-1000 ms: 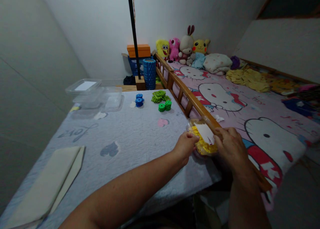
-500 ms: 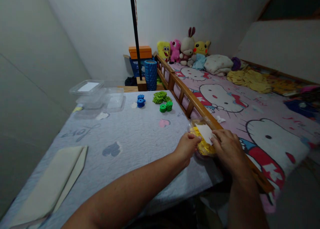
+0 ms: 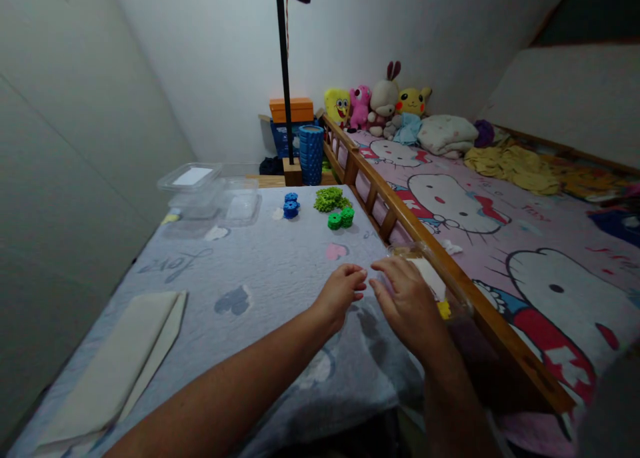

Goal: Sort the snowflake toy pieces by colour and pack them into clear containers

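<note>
My left hand point(image 3: 341, 293) hovers over the bedspread with its fingers loosely bent and nothing visible in them. Facing it, my right hand point(image 3: 407, 301) has thumb and forefinger apart and also shows nothing held. The two hands' fingertips are close but not touching. Partly hidden behind my right hand, a clear plastic container point(image 3: 457, 308) stands against the wooden rail. A white label point(image 3: 431, 278) and some yellow pieces point(image 3: 443, 309) show in it. Farther off lie stacked blue notched discs point(image 3: 291, 208), stacked green discs point(image 3: 341, 219) and a pile of light green pieces point(image 3: 330, 199).
Clear plastic boxes point(image 3: 193, 178) are stacked at the far left. A folded cream cloth point(image 3: 115, 358) lies at the near left. The wooden rail point(image 3: 400, 205) borders the right side, with a pink bed sheet point(image 3: 450, 198) beyond. A lamp pole point(image 3: 286, 78) rises at the back.
Both hands have come away from the container of yellow pieces and moved left over the bedspread. The container now sits partly behind my right hand. The view has shifted slightly.
</note>
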The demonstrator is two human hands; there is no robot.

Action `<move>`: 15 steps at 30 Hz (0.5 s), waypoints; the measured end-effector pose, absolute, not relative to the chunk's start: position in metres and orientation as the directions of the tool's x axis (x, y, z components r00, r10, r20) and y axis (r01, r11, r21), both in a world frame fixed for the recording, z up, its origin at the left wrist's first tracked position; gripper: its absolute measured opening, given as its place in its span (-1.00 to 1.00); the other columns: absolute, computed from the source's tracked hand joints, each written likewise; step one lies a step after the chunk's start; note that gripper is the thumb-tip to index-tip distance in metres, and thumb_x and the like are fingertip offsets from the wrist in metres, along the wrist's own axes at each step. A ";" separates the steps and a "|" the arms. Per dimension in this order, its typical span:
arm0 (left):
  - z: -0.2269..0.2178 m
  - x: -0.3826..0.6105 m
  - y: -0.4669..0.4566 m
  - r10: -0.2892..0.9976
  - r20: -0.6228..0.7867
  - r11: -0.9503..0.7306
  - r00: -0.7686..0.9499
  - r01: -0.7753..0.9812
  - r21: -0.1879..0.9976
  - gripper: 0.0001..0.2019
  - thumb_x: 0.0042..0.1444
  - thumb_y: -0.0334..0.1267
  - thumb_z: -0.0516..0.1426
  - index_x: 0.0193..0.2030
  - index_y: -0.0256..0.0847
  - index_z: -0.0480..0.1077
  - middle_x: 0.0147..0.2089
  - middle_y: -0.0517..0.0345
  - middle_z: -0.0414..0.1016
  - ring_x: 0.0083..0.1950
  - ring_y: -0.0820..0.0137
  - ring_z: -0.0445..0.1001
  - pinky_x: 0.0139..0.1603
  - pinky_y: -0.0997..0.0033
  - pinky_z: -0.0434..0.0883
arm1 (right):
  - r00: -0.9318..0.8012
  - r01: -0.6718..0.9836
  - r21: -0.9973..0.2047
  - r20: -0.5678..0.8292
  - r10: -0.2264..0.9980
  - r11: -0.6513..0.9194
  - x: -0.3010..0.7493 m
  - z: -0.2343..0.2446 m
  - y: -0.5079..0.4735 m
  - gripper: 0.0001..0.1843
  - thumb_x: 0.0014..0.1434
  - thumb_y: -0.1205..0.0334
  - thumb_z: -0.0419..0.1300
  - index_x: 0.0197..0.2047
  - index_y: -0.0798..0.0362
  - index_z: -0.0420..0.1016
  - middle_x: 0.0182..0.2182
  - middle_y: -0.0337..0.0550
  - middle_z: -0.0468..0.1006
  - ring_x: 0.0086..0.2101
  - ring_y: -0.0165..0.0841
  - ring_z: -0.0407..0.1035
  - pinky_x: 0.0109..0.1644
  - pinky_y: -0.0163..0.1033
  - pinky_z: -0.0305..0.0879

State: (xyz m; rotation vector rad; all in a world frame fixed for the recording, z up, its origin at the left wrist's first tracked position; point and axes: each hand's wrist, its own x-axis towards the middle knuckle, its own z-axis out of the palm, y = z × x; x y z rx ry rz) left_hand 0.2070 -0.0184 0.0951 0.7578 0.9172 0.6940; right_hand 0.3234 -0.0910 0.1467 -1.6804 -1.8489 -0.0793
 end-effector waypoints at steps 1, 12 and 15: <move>0.092 0.195 -0.011 0.805 -0.416 0.539 0.424 -0.226 0.812 -0.82 -0.04 -0.28 0.26 -0.29 -0.21 0.37 -0.32 0.23 0.42 -0.35 0.50 0.40 -0.28 0.46 0.32 | -0.020 0.908 -0.371 0.431 0.902 0.197 0.313 0.143 -0.080 -0.81 0.31 0.33 0.13 -0.07 0.05 0.55 -0.13 -0.04 0.57 -0.08 -0.19 0.42 0.04 -0.11 0.32; 0.049 0.075 0.055 0.961 -0.276 0.271 -0.004 -0.181 0.945 -0.73 -0.15 -0.15 0.21 -0.30 -0.20 0.34 -0.41 0.23 0.42 -0.48 0.52 0.37 -0.46 0.54 0.31 | -0.049 0.835 -0.537 0.143 0.988 0.119 0.246 0.068 0.070 -0.82 0.19 0.39 0.20 -0.16 0.12 0.60 -0.19 0.00 0.62 -0.18 -0.27 0.46 -0.04 -0.23 0.30; 0.032 0.059 0.062 0.977 -0.193 0.183 -0.095 -0.111 0.977 -0.74 -0.14 -0.13 0.17 -0.30 -0.17 0.31 -0.44 0.28 0.36 -0.52 0.51 0.32 -0.53 0.52 0.28 | 0.054 0.775 -0.627 0.191 0.980 0.080 0.231 0.039 0.092 -0.79 0.16 0.44 0.14 -0.21 0.12 0.59 -0.25 -0.02 0.62 -0.21 -0.27 0.46 -0.07 -0.25 0.30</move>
